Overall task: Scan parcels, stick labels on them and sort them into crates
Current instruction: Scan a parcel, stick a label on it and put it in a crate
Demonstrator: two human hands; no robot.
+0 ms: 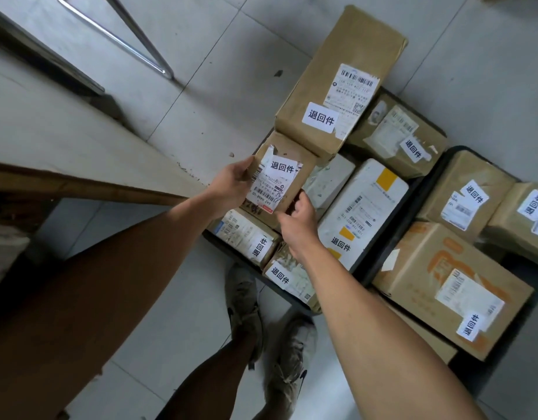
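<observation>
Cardboard, brown and taped, makes up the small labelled parcel [279,177] you hold over the dark floor crate [392,207] of sorted boxes. Your left hand [231,183] clasps its left edge, your right hand [301,212] curls round the lower corner. It looks light and stiff; keep to the edges, clear of the peeling white label [275,184].

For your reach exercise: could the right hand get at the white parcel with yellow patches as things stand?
Probably yes, once freed: the right hand grips the held parcel, but the white parcel lies uncovered right beside it.
</observation>
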